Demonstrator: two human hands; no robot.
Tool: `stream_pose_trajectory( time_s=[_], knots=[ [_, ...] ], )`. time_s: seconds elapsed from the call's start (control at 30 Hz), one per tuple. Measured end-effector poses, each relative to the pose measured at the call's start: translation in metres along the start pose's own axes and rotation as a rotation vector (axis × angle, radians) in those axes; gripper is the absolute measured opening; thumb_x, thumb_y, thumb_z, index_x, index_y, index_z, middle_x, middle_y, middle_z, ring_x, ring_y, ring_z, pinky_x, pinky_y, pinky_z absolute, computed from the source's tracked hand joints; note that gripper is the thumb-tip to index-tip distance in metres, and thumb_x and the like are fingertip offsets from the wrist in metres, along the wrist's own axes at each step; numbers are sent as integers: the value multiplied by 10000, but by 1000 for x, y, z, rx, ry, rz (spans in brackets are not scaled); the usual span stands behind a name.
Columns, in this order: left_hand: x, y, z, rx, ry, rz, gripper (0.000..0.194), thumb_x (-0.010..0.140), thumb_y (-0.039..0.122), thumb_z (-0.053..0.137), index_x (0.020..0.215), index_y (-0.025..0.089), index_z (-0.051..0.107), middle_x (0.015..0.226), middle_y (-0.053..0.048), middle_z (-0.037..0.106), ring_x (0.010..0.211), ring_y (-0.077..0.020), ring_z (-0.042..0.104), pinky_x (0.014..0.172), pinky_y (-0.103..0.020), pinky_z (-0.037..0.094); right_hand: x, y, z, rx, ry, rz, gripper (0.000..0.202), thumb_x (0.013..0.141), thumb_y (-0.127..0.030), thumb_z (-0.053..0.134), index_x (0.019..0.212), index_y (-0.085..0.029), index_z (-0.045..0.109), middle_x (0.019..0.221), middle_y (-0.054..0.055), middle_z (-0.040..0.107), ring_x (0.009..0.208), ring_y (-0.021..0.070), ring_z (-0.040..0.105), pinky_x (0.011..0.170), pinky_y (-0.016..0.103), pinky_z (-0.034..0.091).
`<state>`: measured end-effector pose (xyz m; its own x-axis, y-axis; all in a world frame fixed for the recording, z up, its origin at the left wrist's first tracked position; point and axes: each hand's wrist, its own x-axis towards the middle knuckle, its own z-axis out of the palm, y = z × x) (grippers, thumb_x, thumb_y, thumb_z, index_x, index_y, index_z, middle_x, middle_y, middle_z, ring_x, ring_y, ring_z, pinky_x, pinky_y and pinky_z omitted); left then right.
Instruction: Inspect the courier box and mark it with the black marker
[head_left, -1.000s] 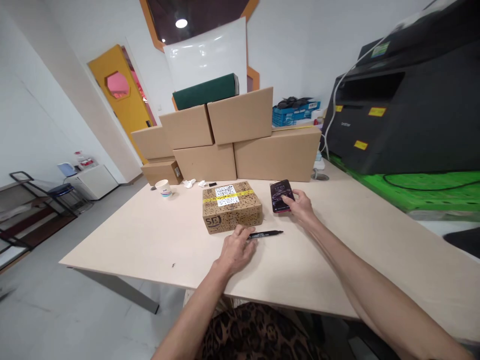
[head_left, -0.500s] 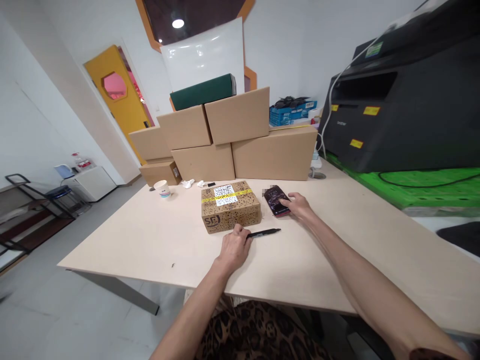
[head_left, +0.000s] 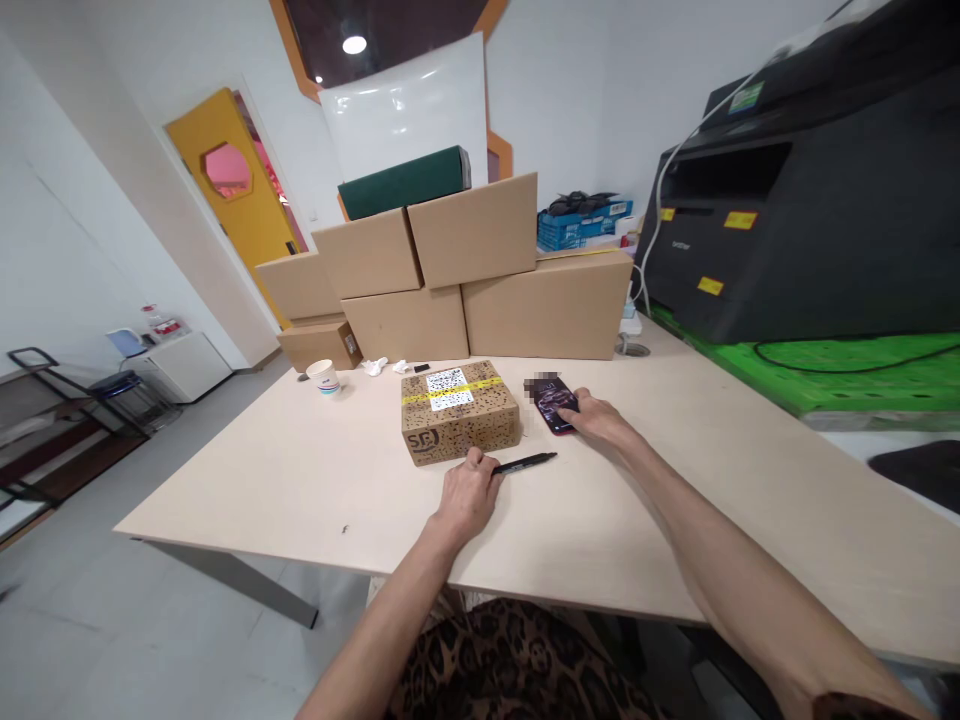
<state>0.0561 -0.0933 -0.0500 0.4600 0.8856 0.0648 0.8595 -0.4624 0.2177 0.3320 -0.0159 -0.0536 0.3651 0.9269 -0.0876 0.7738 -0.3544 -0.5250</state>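
A: Grip status, R hand (head_left: 602, 420)?

B: Closed on the phone (head_left: 556, 406): thumb over the screen at the near R corner, other fingers mostly hidden. Can't tell if we've got it lifted or flat.

A: And the L hand (head_left: 468, 494)?

B: Curled in, w/ one end of the pen (head_left: 529, 463) b/w thumb and fingers, tip aimed approx. 3 o'clock. How firm, can't tell.

A: Step in hand?

B: Our read: handling the phone, L holding the pen meanwhile. Moving the phone would call for a firmer hold round its edge, thumb off the screen ASAP; using the pen would call for a proper writing hold.

A: Where's all that vs. the parcel (head_left: 469, 436)?

B: Parcel as hub: phone at 3, just beside; pen approx. 4; L hand at 6, knuckles right by the front face, contact unclear. All on the worktop (head_left: 262, 470).

A: Further out?

B: Paper cup (head_left: 323, 380) at 10, tissues (head_left: 374, 367) b/w 10 and 11, stacked cardboard boxes (head_left: 544, 312) approx. 12, w/ a green box (head_left: 405, 184) on top. Dark printer (head_left: 720, 265) at 2, well apart.
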Motion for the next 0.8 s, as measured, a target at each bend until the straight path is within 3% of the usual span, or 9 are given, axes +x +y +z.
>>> stream_pose_trajectory(
  time_s=[0.37,0.53,0.6,0.7,0.8],
  knots=[
    [-1,2,0,0,6,-7,275,1068,289,462,1243,223,665,1228,-91,642,1039,-248,714,880,-357,551,-18,-15,-8,-149,-37,-5,492,1046,-457,478,1400,-121,532,1282,254,695,1202,364,694,920,408,499],
    [-1,3,-2,13,-14,-10,280,1077,286,452,1249,206,659,1235,-99,642,1040,-252,717,884,-362,554,-26,-12,-27,-195,-2,-30,396,1022,-392,526,1287,-118,633,1300,263,671,1179,360,676,898,397,484],
    [-1,3,-1,18,-13,-15,277,1080,282,446,1240,208,660,1231,-99,641,1031,-248,716,875,-359,555,-30,-10,-37,-195,-44,-152,310,990,-377,563,1146,-145,695,1165,196,719,1081,321,687,834,362,476],
    [0,3,0,13,1,-18,271,1084,286,444,1236,218,658,1233,-93,641,1012,-237,715,866,-352,555,-41,-13,-44,-86,-288,-492,234,885,-396,671,980,-192,736,903,64,721,874,244,668,723,302,448],
    [0,2,3,-2,27,6,281,1091,300,438,1264,221,645,1236,-91,644,1008,-233,714,867,-355,562,-60,-25,-37,-49,-467,-744,193,758,-323,758,923,-222,769,841,23,709,812,223,638,706,286,437]
  ],
)
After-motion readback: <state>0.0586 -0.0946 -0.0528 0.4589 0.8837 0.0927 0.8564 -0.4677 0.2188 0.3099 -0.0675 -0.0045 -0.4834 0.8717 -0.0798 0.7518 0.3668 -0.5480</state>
